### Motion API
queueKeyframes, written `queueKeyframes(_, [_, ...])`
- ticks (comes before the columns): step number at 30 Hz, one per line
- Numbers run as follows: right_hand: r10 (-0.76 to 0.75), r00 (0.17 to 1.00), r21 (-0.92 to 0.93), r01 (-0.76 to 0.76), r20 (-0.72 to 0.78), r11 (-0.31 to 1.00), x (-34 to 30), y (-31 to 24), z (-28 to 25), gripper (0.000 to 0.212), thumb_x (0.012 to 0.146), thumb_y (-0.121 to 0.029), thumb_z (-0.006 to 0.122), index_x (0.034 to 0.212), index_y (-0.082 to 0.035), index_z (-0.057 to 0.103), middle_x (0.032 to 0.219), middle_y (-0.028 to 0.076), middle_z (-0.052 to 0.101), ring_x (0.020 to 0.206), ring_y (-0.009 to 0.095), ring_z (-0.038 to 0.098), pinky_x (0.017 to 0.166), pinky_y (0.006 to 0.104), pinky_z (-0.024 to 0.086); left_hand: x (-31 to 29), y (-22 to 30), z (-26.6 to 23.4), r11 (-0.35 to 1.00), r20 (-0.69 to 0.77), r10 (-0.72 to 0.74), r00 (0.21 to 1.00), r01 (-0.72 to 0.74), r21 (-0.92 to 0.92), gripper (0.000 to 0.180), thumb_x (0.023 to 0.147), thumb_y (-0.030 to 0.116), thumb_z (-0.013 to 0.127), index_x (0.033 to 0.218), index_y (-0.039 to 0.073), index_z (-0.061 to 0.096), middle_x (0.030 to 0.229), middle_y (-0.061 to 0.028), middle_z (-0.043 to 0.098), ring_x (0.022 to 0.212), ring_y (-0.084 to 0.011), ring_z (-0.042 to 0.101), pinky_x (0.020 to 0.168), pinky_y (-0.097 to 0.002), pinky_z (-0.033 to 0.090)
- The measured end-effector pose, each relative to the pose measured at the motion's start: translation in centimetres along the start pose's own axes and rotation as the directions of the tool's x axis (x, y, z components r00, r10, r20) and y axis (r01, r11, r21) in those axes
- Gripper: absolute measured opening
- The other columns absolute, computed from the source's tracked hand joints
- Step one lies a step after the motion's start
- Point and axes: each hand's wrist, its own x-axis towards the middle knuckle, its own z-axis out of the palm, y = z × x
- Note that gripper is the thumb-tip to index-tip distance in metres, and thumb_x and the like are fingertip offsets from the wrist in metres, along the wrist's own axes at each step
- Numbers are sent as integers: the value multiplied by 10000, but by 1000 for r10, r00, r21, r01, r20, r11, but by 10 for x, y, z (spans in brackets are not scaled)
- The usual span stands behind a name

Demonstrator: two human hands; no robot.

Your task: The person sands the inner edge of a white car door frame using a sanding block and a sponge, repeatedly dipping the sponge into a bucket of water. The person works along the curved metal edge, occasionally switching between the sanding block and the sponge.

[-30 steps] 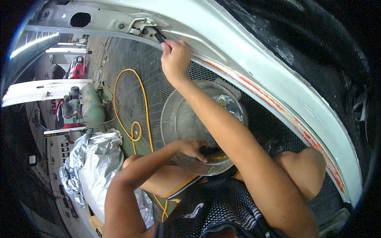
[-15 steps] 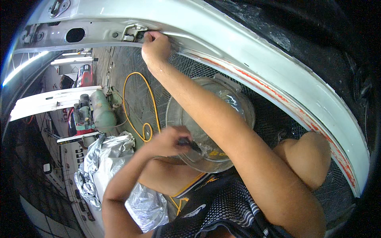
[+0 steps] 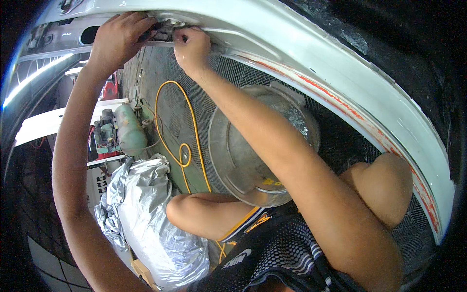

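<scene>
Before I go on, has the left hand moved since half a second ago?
Yes, the left hand moved up and left, away from the basin, to beside the bracket.

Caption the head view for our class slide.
Left hand and right hand at a metal bracket on a pale panel, round basin nearby.

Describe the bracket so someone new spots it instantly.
Find the pale curved panel sweeping across the top and right. Near its upper left, the small metal bracket sits between the left hand and right hand. Unlike the dark hole farther left, it's shiny.
</scene>
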Motion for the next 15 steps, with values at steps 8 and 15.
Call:
queueKeyframes(8, [-66,984,-192,97,165,976,5,1,-18,126,805,-94,635,789,-13,730,838,190,689,761,403,674,696,480,554,11,2,-6,958,182,-157,971,195,-212,290,881,263,722,1146,145,715,1071,-94,731,941,-333,705,791,-448,571])
queueKeyframes(15, [6,917,-516,219,399,828,-15,2,-38,176,783,-107,661,928,-8,673,1004,161,636,742,365,691,638,479,570,-1,3,1,974,74,-114,991,126,-188,277,840,156,724,1114,118,709,1065,-78,713,954,-314,693,786,-419,570])
